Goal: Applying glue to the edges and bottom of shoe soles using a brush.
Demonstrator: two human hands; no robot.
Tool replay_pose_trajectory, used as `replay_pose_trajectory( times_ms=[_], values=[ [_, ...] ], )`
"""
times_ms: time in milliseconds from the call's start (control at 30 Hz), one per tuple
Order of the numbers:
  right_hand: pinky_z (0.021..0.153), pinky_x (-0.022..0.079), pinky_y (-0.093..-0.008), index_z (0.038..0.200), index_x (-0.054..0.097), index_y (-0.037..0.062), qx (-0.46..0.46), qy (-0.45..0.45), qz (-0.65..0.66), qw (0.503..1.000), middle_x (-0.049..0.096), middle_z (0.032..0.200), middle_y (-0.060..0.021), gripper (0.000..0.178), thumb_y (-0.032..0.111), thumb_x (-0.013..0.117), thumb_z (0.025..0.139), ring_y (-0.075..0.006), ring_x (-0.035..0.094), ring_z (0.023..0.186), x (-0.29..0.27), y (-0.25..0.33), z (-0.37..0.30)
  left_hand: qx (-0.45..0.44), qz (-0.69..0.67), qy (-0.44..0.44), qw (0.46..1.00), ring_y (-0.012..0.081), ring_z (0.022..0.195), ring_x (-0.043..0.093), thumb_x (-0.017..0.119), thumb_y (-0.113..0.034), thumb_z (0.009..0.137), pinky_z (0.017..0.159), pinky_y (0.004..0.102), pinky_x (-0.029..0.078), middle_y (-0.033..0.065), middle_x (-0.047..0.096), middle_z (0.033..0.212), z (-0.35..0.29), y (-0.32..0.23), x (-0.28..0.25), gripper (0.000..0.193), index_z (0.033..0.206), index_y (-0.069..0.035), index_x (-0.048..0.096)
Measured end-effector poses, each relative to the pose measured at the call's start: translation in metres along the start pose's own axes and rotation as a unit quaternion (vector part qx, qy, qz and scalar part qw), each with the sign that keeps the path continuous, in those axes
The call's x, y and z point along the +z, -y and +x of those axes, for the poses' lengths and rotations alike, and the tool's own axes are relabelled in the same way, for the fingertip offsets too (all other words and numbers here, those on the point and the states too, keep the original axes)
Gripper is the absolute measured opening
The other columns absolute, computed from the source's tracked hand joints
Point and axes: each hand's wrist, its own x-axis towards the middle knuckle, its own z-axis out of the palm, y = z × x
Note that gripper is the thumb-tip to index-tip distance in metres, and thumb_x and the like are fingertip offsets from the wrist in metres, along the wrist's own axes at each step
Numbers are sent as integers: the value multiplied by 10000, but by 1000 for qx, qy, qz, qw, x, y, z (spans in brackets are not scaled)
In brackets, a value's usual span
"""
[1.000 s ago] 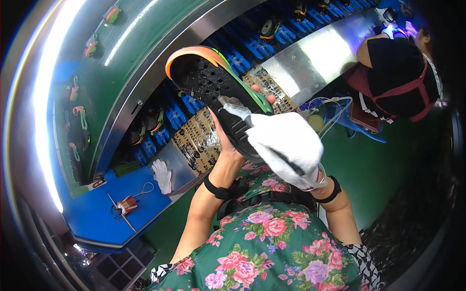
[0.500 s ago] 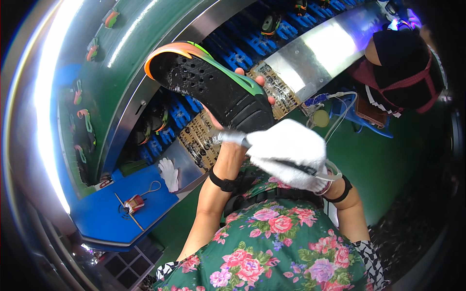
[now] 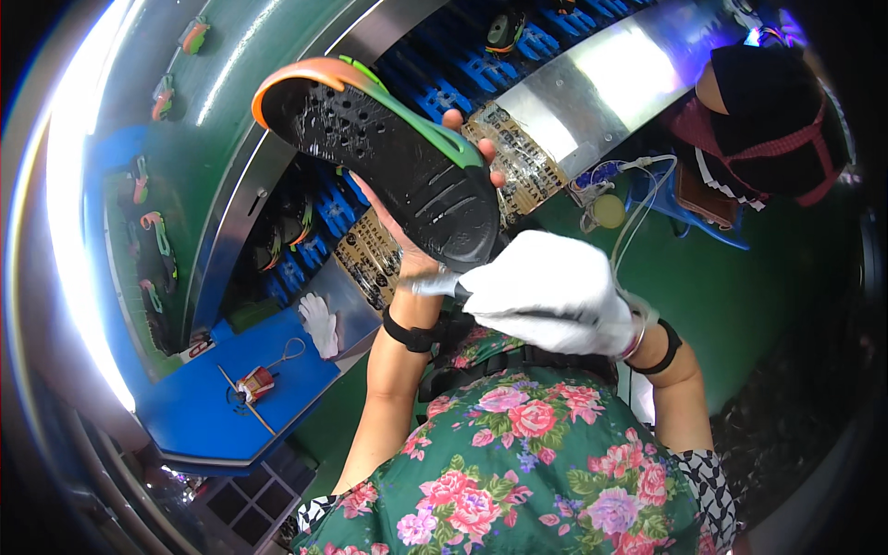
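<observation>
My bare left hand (image 3: 421,227) holds up a shoe sole (image 3: 379,153) from below, fingers wrapped round its far edge. The sole is black and perforated on the face turned to me, with an orange rim at the toe and a green rim along the side. My right hand (image 3: 550,291), in a white glove, grips a thin brush (image 3: 435,285) whose tip touches the heel end of the sole.
Blue conveyor trays (image 3: 444,83) carrying more soles run behind a shiny metal cover (image 3: 601,83). A blue shelf (image 3: 231,407) at lower left holds a spare white glove (image 3: 321,321) and a small red tool (image 3: 254,384). Another person in a dark cap (image 3: 772,120) works at the right.
The sole has swung left and up, its toe now pointing further left. My gloved right hand has dropped from the sole's middle to its heel end.
</observation>
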Motion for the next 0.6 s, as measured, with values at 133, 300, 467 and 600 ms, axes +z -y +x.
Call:
replay_pose_trajectory(
  times_ms=[133,300,467,600],
  values=[
    [754,579,-361,1043,776,70,-47,-19,-103,993,764,1023,-101,309,7,852,750,-266,724,873,0,-2,0,-29,47,-10,998,515,1158,594,588,-831,804,975,578,545,370,482,1405,-4,-6,-4,1164,1566,-4,286],
    [743,569,-333,1034,784,78,18,19,98,995,766,1018,-81,263,44,835,778,-227,711,837,-2,0,0,-134,1,8,991,511,1181,592,603,-815,807,981,520,566,424,482,1345,-7,-21,-5,1192,1580,10,225],
    [719,562,-347,1078,779,80,-37,4,-105,994,759,1017,-88,295,31,800,788,-255,705,853,-4,-5,0,-129,86,-15,988,499,1152,578,571,-777,859,926,544,569,297,456,1460,-7,-27,-2,1084,1570,-7,294],
    [699,562,-344,1150,759,99,-75,63,-74,992,752,1066,-84,369,58,805,786,-254,694,858,2,1,2,-149,103,-15,983,474,1120,563,562,-762,871,917,569,533,260,454,1492,-5,-34,1,1023,1548,-20,367]
  ],
)
